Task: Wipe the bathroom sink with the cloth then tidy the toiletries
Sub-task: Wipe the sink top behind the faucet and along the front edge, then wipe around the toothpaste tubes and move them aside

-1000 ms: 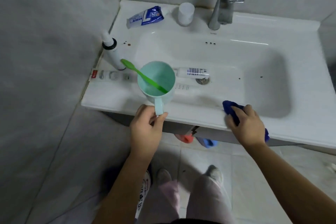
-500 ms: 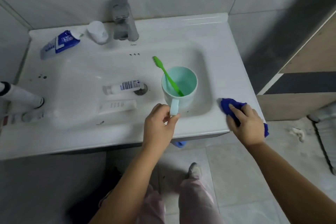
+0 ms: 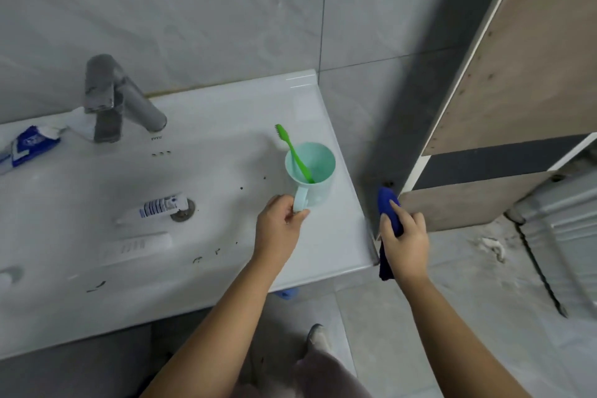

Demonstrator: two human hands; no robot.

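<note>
Blue cloth [image 3: 389, 210] is off the sink [image 3: 226, 113], just past its right edge, over the floor. Right hand [image 3: 407, 242] is clenched round it and one end hangs below the palm.

Left hand [image 3: 279, 229] pinches the handle of the mint cup [image 3: 315, 178], upright over the sink's right ledge. Can't tell if the base is touching down. Green toothbrush [image 3: 295, 155] leans in the cup, head up and pointing back-left.

In the basin, a small barcoded tube [image 3: 158, 207] lies against the drain [image 3: 183, 212], with a white tube [image 3: 135, 247] just in front of it. Dark specks are scattered on the basin. Grey faucet [image 3: 109, 100] is at the back rim, and a blue toothpaste tube [image 3: 27, 145] lies to its left. Wooden panel [image 3: 517, 74] stands to the right of the sink.
</note>
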